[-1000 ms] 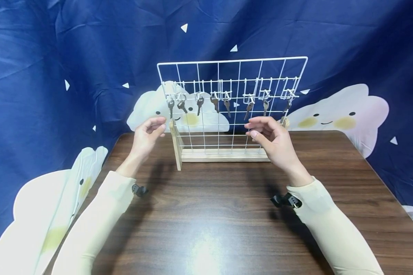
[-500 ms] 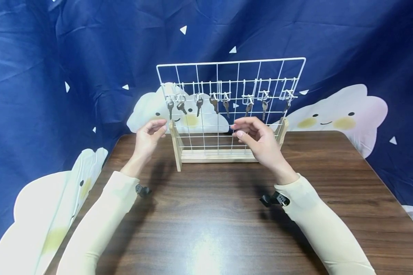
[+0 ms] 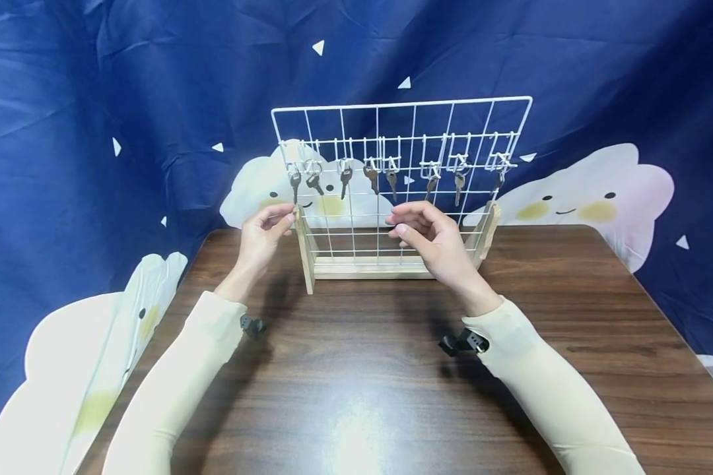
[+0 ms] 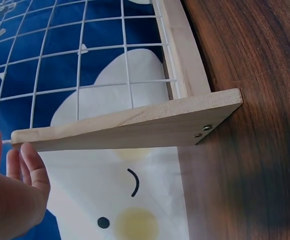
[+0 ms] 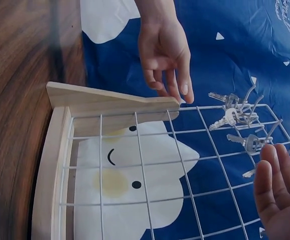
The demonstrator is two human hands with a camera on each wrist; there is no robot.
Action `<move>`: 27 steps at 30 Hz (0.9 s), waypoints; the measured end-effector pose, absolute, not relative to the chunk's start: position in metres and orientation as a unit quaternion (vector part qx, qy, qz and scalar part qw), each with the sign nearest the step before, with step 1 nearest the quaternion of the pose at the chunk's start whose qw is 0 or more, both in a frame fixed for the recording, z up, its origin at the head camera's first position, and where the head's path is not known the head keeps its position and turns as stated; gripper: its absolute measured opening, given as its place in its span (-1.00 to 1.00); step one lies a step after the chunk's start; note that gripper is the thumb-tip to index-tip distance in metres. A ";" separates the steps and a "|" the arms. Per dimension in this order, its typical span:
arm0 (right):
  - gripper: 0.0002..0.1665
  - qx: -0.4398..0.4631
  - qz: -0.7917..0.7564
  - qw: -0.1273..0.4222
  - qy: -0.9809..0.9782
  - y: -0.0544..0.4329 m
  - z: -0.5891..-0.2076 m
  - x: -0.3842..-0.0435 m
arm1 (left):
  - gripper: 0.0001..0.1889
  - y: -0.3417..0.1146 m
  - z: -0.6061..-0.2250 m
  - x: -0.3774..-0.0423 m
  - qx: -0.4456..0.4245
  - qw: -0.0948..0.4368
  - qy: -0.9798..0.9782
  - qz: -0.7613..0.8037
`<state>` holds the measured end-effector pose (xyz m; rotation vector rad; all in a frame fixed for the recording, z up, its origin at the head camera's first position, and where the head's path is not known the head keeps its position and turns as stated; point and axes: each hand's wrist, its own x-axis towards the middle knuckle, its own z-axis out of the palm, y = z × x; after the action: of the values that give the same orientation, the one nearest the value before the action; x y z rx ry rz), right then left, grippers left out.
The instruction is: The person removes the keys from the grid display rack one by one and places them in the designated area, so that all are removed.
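A white wire grid rack (image 3: 402, 104) stands in a wooden base (image 3: 368, 269). Several keys hang on rings from hooks along it, among them a dark key (image 3: 346, 181) and a paler key (image 3: 459, 188). My left hand (image 3: 260, 239) is at the top of the left wooden upright (image 3: 305, 254); in the left wrist view its loosely bent fingers (image 4: 33, 167) lie right at the upright's tip. My right hand (image 3: 435, 241) hovers before the grid below the keys, fingers loosely bent with nothing between them. In the right wrist view its fingers (image 5: 280, 172) overlap the grid near the keys.
The rack stands towards the far edge of a dark wood-grain table (image 3: 333, 356). Behind it hangs a blue cloth (image 3: 172, 86) printed with smiling clouds. The right wooden upright (image 3: 488, 231) shows beyond my right hand.
My right hand has moved left across the front of the grid. The left hand has shifted slightly right, up to the left upright. The keys hang where they were.
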<state>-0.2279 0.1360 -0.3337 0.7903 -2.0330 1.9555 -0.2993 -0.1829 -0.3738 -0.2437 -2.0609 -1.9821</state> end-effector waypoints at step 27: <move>-0.68 0.269 0.674 0.069 -0.684 0.106 -0.336 -0.236 | -0.62 -0.172 -0.378 -0.306 -0.039 0.132 -0.705 -0.696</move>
<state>-0.2356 0.1060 -0.3362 0.8112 -2.0600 2.0311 -0.3057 -0.1721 -0.3785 -0.1122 -2.0463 -2.0191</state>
